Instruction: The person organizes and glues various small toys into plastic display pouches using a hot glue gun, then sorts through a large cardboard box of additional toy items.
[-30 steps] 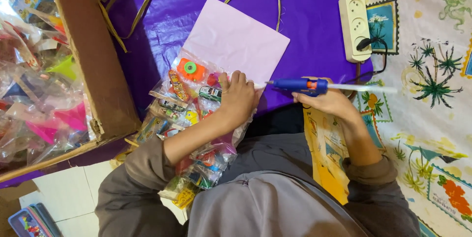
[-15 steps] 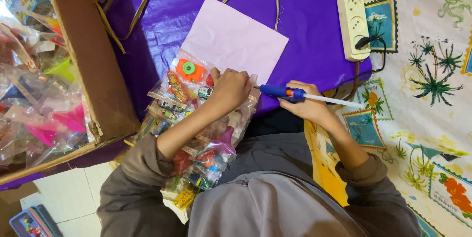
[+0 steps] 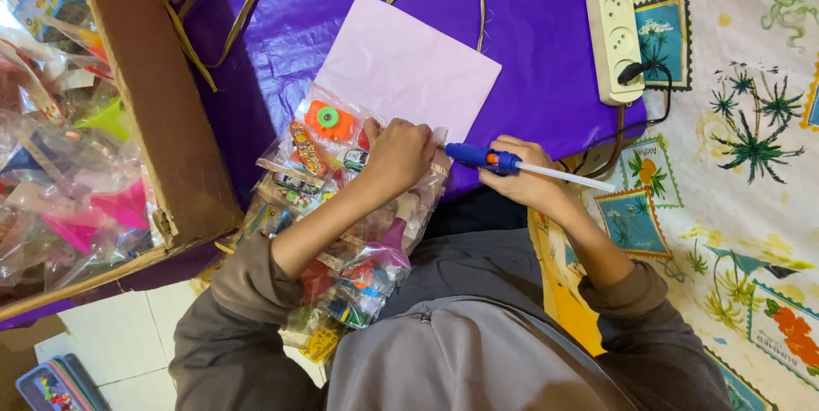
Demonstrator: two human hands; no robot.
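One glue gun (image 3: 483, 158), one pink paper bag (image 3: 408, 66), one power strip (image 3: 616, 43)

A home craft corner set up on the floor: white floor tiles (image 3: 111, 334), a printed mat (image 3: 742, 164) with palm trees, a purple plastic sheet (image 3: 281, 27), a cardboard box (image 3: 162, 104) crammed with bagged trinkets, and a white power strip (image 3: 616, 40) with one plug in it.
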